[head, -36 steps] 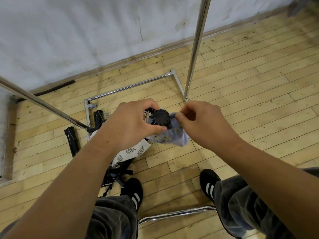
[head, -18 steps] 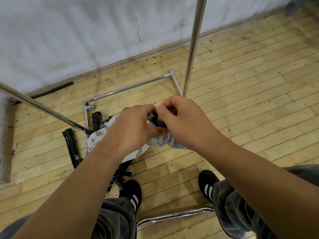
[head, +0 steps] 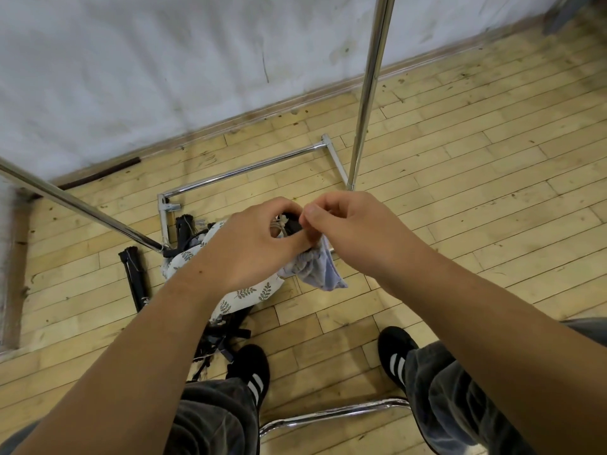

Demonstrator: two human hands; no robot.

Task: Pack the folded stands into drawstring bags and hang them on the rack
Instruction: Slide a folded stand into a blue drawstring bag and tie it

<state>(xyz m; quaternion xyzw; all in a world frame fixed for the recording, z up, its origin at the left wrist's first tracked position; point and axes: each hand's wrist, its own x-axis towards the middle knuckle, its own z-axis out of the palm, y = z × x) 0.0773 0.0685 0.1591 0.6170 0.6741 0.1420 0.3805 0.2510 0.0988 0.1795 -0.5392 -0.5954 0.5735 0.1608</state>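
Pole [head: 368, 93]: the rack's chrome upright, our landmark, with its foot on the plank floor [head: 476, 192].
Left hand [head: 249, 247]: we see it below and left of the pole's foot. Its grip is clenched round the gathered neck of the bag, thumb and fingers forming a ring.
Right hand [head: 358, 231]: just below the pole's foot, its fingertips meeting the left hand's. Its grip pinches the bag's mouth; we cannot tell whether it holds cloth or cord.
Bag [head: 317, 270]: pale lilac, held off the floor by both hands below the pole's foot, its crumpled body hanging under them.
Stand [head: 292, 224]: we see only its black top in the bag's mouth, inside the left hand's ring. The rest is hidden.
Cord [head: 281, 226]: white, looped just beside the stand's top.
Base bar [head: 246, 170]: chrome, lying on the floor left of the pole's foot.
Leaf bag [head: 244, 293]: white with a leaf print, on the floor below and left of the pole's foot, partly behind our left wrist.
Spare stand [head: 134, 277]: black and folded, on the floor farther left of the pole than the leaf bag.
Shoes [head: 249, 366]: black with white stripes, well below the pole's foot.
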